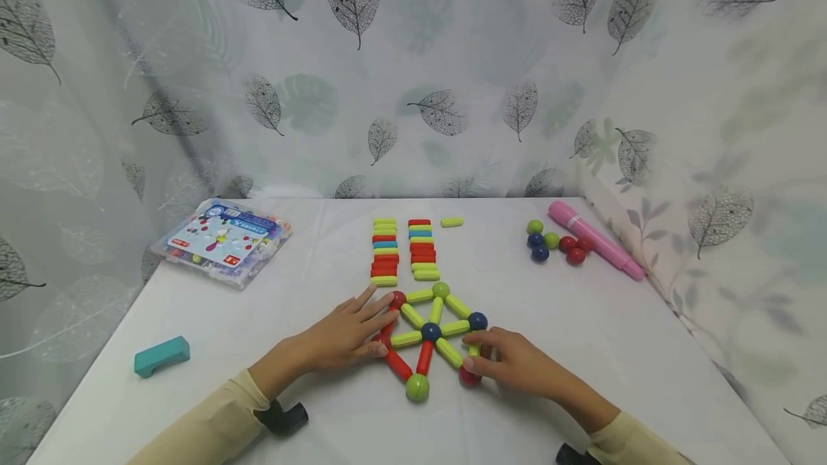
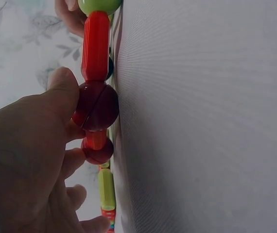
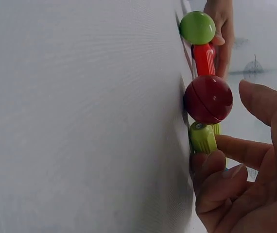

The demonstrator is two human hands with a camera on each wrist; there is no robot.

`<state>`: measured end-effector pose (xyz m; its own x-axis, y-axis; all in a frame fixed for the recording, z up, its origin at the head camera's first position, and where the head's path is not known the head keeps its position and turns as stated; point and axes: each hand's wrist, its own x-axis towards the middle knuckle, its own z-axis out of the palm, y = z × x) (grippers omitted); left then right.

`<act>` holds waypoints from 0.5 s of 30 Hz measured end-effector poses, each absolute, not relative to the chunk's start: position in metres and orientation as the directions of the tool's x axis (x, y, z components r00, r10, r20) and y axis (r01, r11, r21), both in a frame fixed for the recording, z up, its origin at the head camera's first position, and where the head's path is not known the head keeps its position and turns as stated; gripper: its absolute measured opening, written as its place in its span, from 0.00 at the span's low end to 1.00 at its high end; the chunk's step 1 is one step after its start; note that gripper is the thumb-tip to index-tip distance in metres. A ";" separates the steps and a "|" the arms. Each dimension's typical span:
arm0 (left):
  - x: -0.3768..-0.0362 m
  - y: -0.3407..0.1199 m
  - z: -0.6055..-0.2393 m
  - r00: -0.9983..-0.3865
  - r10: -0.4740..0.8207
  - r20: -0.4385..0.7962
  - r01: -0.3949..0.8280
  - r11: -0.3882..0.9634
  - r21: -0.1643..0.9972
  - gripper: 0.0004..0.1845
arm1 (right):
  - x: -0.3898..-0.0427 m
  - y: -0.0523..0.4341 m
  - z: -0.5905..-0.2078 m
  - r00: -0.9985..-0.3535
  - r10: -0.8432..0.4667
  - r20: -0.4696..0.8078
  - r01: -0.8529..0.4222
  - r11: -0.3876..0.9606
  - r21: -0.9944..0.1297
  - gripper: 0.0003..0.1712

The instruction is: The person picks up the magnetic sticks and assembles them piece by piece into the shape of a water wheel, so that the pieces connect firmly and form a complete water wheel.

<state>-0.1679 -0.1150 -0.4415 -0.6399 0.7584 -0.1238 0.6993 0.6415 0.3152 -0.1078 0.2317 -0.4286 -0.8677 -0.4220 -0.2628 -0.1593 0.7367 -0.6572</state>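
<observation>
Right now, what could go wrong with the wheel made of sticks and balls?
The right hand has a yellow-green stick beside a red ball; a hard push might knock that ball loose. No stick joins this red ball to the green ball nearest the person, so that side could wobble. The left hand touches the other side of the wheel, so a jerk there might bend its shape.

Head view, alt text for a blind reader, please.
Left hand and right hand touch a spoked frame of rods and balls on a white table. Beyond lie two columns of rods; loose balls sit right, a box left.
</observation>
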 end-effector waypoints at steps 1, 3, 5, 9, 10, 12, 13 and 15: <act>-0.168 -0.115 -0.442 -0.641 0.757 -0.125 0.699 0.644 0.310 0.40 | -0.109 0.230 -0.428 -0.870 -0.415 -0.267 -0.150 0.737 -0.659 0.27; -0.168 -0.115 -0.443 -0.642 0.756 -0.126 0.700 0.646 0.306 0.40 | -0.110 0.228 -0.428 -0.876 -0.401 -0.269 -0.136 0.738 -0.661 0.26; -0.168 -0.115 -0.442 -0.641 0.758 -0.123 0.702 0.643 0.305 0.40 | -0.110 0.228 -0.428 -0.882 -0.387 -0.268 -0.121 0.736 -0.666 0.24; -0.167 -0.115 -0.440 -0.636 0.764 -0.113 0.709 0.635 0.307 0.40 | -0.112 0.229 -0.427 -0.887 -0.383 -0.259 -0.119 0.730 -0.673 0.23; -0.168 -0.115 -0.440 -0.635 0.765 -0.111 0.709 0.634 0.309 0.40 | -0.112 0.230 -0.427 -0.885 -0.386 -0.259 -0.121 0.729 -0.674 0.24; -0.168 -0.116 -0.441 -0.633 0.766 -0.110 0.710 0.632 0.310 0.40 | -0.111 0.231 -0.427 -0.878 -0.397 -0.266 -0.124 0.727 -0.676 0.27; -0.168 -0.116 -0.441 -0.634 0.765 -0.112 0.709 0.633 0.310 0.40 | -0.110 0.231 -0.427 -0.874 -0.404 -0.272 -0.125 0.726 -0.677 0.29; -0.168 -0.116 -0.442 -0.634 0.764 -0.115 0.707 0.634 0.314 0.40 | -0.109 0.232 -0.428 -0.863 -0.418 -0.284 -0.132 0.729 -0.672 0.34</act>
<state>-0.1680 -0.1159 -0.4418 -0.6344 0.7644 -0.1150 0.7068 0.6339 0.3140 -0.1085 0.2316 -0.4275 -0.8629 -0.4178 -0.2843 -0.1317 0.7291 -0.6716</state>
